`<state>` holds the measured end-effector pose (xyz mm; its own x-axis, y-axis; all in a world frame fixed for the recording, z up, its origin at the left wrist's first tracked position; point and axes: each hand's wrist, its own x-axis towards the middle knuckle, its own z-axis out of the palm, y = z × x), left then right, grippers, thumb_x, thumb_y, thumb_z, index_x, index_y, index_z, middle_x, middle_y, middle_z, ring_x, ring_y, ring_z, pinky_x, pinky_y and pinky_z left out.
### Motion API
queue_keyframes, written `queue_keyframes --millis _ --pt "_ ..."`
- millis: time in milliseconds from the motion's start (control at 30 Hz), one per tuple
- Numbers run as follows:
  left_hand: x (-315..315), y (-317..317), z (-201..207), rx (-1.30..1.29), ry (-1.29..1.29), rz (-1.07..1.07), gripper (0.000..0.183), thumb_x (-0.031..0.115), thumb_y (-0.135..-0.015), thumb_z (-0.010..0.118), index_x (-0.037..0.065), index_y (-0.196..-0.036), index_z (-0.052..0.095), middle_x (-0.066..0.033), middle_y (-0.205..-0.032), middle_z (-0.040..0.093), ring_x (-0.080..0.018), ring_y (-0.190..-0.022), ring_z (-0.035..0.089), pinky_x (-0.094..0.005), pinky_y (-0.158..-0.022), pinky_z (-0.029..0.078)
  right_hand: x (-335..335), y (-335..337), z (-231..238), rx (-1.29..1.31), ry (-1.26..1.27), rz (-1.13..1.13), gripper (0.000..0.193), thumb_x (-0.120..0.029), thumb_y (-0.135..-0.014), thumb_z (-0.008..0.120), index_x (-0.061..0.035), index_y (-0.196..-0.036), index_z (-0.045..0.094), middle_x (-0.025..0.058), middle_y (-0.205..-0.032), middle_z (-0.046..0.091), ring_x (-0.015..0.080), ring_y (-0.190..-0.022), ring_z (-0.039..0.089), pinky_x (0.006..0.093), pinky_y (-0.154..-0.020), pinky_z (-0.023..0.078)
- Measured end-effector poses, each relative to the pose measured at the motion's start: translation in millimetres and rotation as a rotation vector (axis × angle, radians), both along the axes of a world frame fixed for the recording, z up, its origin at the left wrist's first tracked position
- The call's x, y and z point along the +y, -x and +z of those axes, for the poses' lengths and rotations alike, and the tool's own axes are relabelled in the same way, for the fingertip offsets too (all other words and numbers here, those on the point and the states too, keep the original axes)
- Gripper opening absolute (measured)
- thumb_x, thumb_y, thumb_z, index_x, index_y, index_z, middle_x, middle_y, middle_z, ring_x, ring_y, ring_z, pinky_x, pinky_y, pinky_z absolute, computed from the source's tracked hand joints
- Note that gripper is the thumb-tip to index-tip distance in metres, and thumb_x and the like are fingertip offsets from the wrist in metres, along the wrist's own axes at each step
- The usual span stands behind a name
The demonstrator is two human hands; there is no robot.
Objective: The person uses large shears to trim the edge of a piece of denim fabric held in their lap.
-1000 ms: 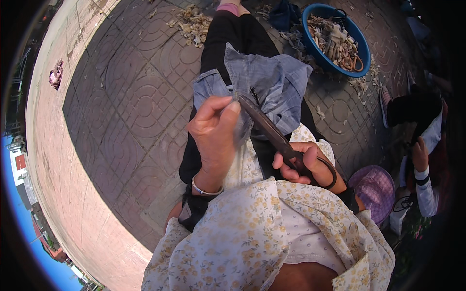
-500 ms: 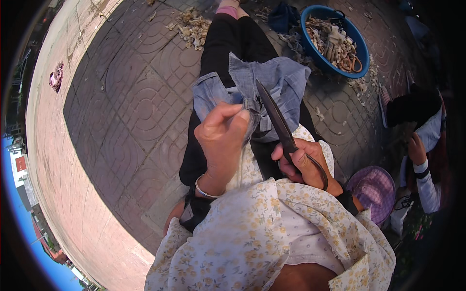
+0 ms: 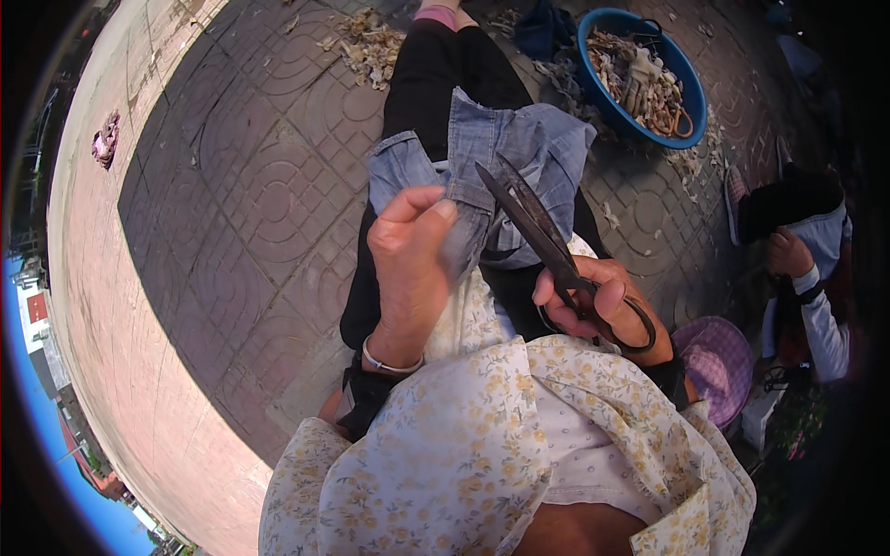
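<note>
A piece of faded blue denim [image 3: 542,139], with a seamed band and ragged edges, is spread over my lap and black trousers. My left hand [image 3: 408,269] is closed, thumb and forefinger pinching the denim near its band; the other fingers curl in behind. In my right hand [image 3: 607,301] is a pair of dark metal scissors [image 3: 533,227], the fingers through the handle loops. Their blades point up and left, slightly apart at the tips, over the denim and close to the pinched spot. Whether the blades touch the cloth I cannot tell.
A blue basin [image 3: 697,97] of pale scraps and a work glove stands on the paving at upper right, beside dark blue cloth [image 3: 545,32]. More scraps [image 3: 369,46] litter the ground. A purple checked hat [image 3: 712,371] lies at my right, near another person's hand [image 3: 790,252].
The scissors have turned and show both blades slightly parted, their tips shifted left. My left hand has moved slightly left and up, and the denim's upper flap stands more upright.
</note>
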<state>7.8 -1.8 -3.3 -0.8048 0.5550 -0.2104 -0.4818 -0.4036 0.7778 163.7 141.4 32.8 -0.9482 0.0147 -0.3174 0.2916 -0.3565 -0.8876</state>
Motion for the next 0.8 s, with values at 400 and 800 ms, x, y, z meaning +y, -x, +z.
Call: queue_keyframes --millis 400,800 --pt "0.9 -0.3 1.9 -0.015 0.06 -0.022 0.015 0.002 -0.083 0.058 -0.004 -0.097 0.058 -0.0074 -0.088 0.064 -0.0093 -0.077 0.059 -0.0219 -0.075 0.047 -2.3 -5.6 8.5 -0.11 0.079 0.016 0.076 -0.071 -0.081 0.04 0.0014 -0.098 0.057 -0.0004 -0.062 0.043 0.0028 -0.048 0.035 0.0187 -0.042 0.025" --pt "1.5 -0.2 0.0 0.0 0.056 0.012 0.014 0.0 -0.083 0.057 -0.002 -0.096 0.059 -0.0063 -0.087 0.064 -0.0085 -0.076 0.059 -0.021 -0.075 0.047 -1.2 -6.6 4.6 -0.112 0.174 0.061 0.069 -0.064 -0.087 0.039 0.002 -0.1 0.057 -0.0007 -0.064 0.043 0.002 -0.049 0.034 0.0177 -0.043 0.024"
